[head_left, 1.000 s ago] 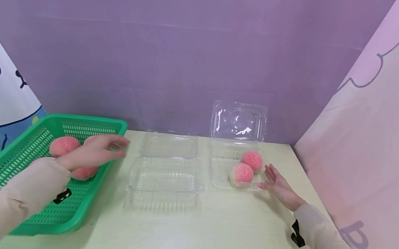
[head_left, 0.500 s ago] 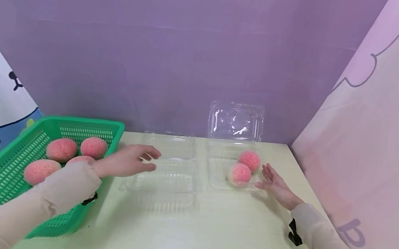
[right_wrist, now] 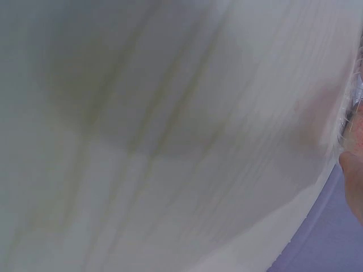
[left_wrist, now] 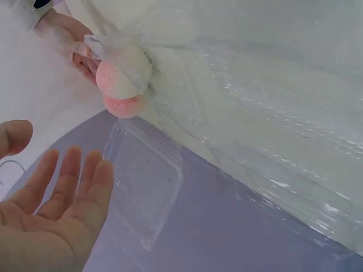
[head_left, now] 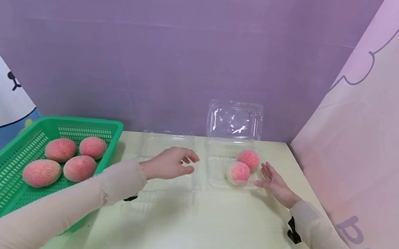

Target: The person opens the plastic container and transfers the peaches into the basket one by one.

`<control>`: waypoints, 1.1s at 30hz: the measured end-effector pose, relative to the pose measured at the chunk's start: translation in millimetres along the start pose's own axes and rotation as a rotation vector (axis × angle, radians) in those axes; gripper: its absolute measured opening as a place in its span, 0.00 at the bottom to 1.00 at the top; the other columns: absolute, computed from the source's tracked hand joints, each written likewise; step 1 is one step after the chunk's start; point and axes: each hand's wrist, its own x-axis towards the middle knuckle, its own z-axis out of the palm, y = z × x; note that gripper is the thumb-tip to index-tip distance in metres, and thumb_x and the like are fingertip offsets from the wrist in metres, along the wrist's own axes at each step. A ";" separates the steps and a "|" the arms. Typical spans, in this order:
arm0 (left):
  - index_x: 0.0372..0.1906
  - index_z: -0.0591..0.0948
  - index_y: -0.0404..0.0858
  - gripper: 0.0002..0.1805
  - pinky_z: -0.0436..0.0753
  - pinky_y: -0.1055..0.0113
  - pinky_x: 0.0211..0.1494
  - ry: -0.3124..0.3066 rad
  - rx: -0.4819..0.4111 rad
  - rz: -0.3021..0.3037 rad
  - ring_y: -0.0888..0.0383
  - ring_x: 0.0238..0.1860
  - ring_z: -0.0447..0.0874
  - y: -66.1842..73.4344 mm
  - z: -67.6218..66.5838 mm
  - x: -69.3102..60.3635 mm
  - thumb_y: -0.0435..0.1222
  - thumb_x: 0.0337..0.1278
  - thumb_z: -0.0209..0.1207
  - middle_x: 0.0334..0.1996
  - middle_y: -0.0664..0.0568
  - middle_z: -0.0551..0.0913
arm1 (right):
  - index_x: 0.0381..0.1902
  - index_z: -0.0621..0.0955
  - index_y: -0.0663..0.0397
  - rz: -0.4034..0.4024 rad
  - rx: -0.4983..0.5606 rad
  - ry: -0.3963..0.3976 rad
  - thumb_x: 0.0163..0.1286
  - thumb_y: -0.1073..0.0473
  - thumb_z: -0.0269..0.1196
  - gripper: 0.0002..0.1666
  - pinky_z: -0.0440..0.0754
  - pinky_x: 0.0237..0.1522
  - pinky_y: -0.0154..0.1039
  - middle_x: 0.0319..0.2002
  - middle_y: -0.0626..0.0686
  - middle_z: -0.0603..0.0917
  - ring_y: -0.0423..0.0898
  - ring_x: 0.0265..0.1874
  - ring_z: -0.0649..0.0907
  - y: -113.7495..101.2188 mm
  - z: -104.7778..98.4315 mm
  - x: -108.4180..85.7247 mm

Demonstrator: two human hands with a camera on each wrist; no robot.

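Two pink-and-cream balls, the front one [head_left: 238,173] and the back one [head_left: 248,159], lie in the right clear plastic box [head_left: 216,171], whose lid [head_left: 235,121] stands raised behind it. My right hand [head_left: 277,186] is at the box's right edge, fingers extended beside the balls. Above the left clear box [head_left: 168,140] hangs my left hand [head_left: 171,164], holding nothing, its fingers loosely bent toward the right. In the left wrist view the left hand [left_wrist: 59,212] shows spread fingers, apart from the balls [left_wrist: 122,73]. Only part of the right hand [right_wrist: 353,181] appears in the right wrist view.
A green basket [head_left: 109,147] with several pink balls [head_left: 79,168] stands on the left of the pale table [head_left: 210,231]. Purple cloth [head_left: 177,57] hangs behind, and a patterned pink-white cloth [head_left: 377,131] borders the right side.
My left hand has moved right, from over the green basket to over the left clear box. The right hand has stayed by the right box. The head view has shifted slightly.
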 end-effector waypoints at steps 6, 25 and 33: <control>0.52 0.78 0.42 0.16 0.77 0.66 0.52 -0.008 0.006 0.005 0.58 0.49 0.77 14.1 8.4 29.0 0.36 0.57 0.57 0.49 0.55 0.80 | 0.69 0.28 0.59 0.000 0.008 -0.002 0.64 0.58 0.59 0.58 0.41 0.67 0.59 0.71 0.61 0.33 0.60 0.70 0.38 0.9 -0.8 -0.1; 0.56 0.75 0.38 0.20 0.74 0.65 0.58 -0.123 0.112 0.053 0.55 0.55 0.75 40.8 42.4 107.5 0.36 0.58 0.55 0.53 0.50 0.78 | 0.70 0.29 0.58 0.012 0.013 0.012 0.63 0.59 0.60 0.58 0.41 0.68 0.59 0.72 0.61 0.35 0.60 0.70 0.39 -2.0 0.4 -1.1; 0.58 0.73 0.37 0.22 0.75 0.65 0.56 -0.161 0.156 0.059 0.55 0.55 0.74 51.4 59.1 131.7 0.36 0.58 0.56 0.55 0.49 0.77 | 0.70 0.29 0.57 0.016 0.004 0.009 0.63 0.56 0.60 0.58 0.41 0.68 0.59 0.72 0.60 0.35 0.59 0.70 0.39 -1.0 -0.2 -0.4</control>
